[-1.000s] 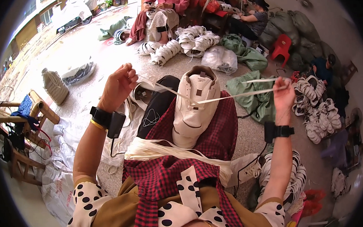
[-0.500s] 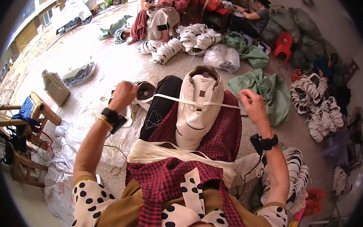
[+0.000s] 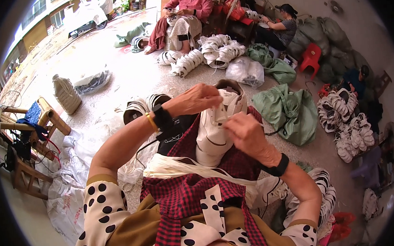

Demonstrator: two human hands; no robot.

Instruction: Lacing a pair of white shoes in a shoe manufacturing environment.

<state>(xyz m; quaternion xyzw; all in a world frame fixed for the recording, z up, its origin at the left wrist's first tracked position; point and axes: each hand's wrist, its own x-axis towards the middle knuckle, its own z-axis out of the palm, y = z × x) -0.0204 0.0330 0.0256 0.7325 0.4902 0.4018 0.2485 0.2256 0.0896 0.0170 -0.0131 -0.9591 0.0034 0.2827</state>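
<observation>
A white sneaker [image 3: 209, 142] lies across my lap, its toe toward me and its dark-lined collar pointing away. My left hand [image 3: 200, 98] is over the upper eyelets near the tongue, its fingers pinched on a white shoelace [image 3: 223, 108]. Just to the right and nearer, my right hand [image 3: 250, 136] also pinches the lace, fingertips close to the sneaker's right side. Both hands hide much of the lace and the eyelets. A bundle of loose cream laces [image 3: 177, 165] is draped over the red-and-black checked apron [image 3: 178, 188] on my lap.
More sneakers [image 3: 136, 109] stand beyond my left forearm; a stack of them [image 3: 323, 192] is at my right. A green sack [image 3: 290, 113] lies on the floor ahead right. Bamboo stools [image 3: 32, 127] stand left. Two people [image 3: 186, 12] work with shoes at the back, beside shoe piles [image 3: 220, 50].
Both hands have come inward from either side of the sneaker, where they held the lace stretched across it. They are now close together over the eyelets. The view has shifted slightly.
</observation>
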